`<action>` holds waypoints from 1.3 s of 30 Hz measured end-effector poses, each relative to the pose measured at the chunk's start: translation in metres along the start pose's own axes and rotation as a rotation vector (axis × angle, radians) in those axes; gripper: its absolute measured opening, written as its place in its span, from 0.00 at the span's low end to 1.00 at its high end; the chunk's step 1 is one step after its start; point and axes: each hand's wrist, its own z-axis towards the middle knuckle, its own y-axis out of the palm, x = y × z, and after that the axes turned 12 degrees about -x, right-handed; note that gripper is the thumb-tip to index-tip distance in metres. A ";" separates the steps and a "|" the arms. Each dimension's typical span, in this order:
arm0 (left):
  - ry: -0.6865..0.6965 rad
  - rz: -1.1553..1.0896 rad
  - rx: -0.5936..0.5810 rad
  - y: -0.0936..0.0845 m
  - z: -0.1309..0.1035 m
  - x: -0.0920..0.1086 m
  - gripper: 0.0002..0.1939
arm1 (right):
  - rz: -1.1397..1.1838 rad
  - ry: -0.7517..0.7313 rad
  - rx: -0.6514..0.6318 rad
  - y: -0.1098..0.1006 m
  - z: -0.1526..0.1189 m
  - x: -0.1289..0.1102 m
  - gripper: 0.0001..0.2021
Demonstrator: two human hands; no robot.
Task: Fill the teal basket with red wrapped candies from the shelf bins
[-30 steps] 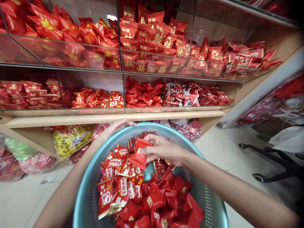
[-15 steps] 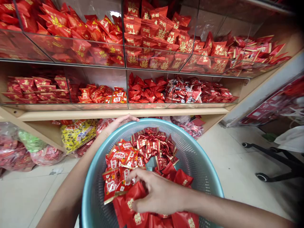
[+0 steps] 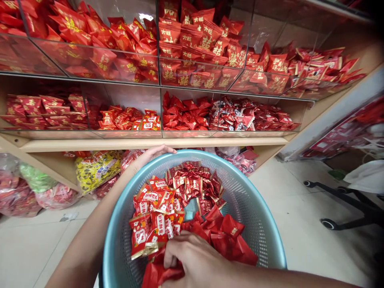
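Seen from the head camera, a person's right hand [image 3: 192,256] reaches into a round teal basket with perforated walls [image 3: 247,208], its near rim cut off by the bottom of the view. The fingers are curled down among plain bright-red packets [image 3: 234,240], and the thumb is partly lost at the lower edge; whether the hand has closed on a packet cannot be told. The left hand [image 3: 157,152] lies at the far left rim, fingertips touching it, the palm and lower fingers out of sight behind the basket, so its grip cannot be told. The right forearm hides part of the basket's near side.

Red packets with white printed labels [image 3: 150,208] lie on the left inside, and dark-red and gold wrapped packets [image 3: 193,184] at the far side. Beyond stands a wooden shelf [image 3: 150,143] with clear-fronted bins of red packets [image 3: 186,114], the top row cropped; a clear bag of yellow packets [image 3: 96,170] sits beneath, partly behind the left arm. A black wheeled chair base [image 3: 351,212] runs out of view at right.

A second ago the right hand held a single plain red packet over the far side; half a second ago it was spread above the plain packets. Now it is lower and nearer the bottom edge, fingers bent, while the left hand remains at the rim.
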 end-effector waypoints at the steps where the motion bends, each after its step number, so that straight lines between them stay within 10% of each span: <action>1: -0.002 -0.005 -0.001 0.000 0.000 0.000 0.16 | -0.011 -0.013 -0.001 -0.001 0.000 -0.001 0.14; 10: -0.039 -0.009 0.020 0.003 -0.001 0.003 0.17 | -0.144 0.017 0.209 -0.079 -0.027 -0.010 0.10; 15: -0.008 0.027 0.029 0.005 -0.001 0.004 0.17 | -0.470 0.409 0.202 -0.114 -0.041 0.038 0.15; 21: -0.001 0.040 0.025 0.008 -0.002 0.004 0.17 | -0.405 0.528 -0.047 -0.104 -0.042 0.062 0.27; 39: -0.009 0.024 0.018 0.006 0.000 0.004 0.16 | -0.271 0.397 -0.144 -0.077 -0.054 0.061 0.25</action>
